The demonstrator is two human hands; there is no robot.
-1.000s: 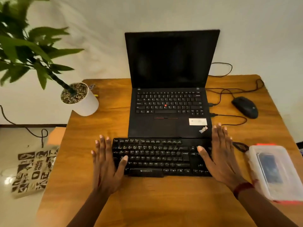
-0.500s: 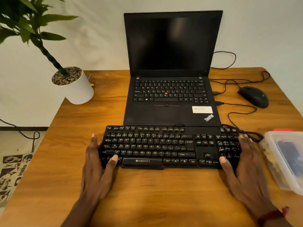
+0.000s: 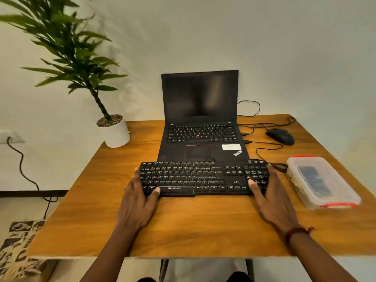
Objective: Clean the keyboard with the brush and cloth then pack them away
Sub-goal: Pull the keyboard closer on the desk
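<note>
A black Zebronics keyboard (image 3: 203, 178) lies across the wooden table (image 3: 193, 226), just in front of an open laptop. My left hand (image 3: 136, 202) rests against the keyboard's left end, fingers straight along its side and thumb on the front edge by the space bar. My right hand (image 3: 274, 200) lies against the right end in the same way, its thumb on the number-pad corner. To the right is a clear plastic box (image 3: 323, 182) with red clips; a dark object shows through its lid. No brush or cloth is plainly visible.
The black laptop (image 3: 200, 119) has a dark screen. A black mouse (image 3: 280, 136) and loose cables (image 3: 268, 147) lie at the back right. A white plant pot (image 3: 116, 132) is at the table's back left corner. A patterned bag (image 3: 16, 247) sits on the floor left.
Both hands slid from the top of the keys out to the keyboard's two ends. The view has pulled back and tilted up, showing more wall and the table's near edge.
</note>
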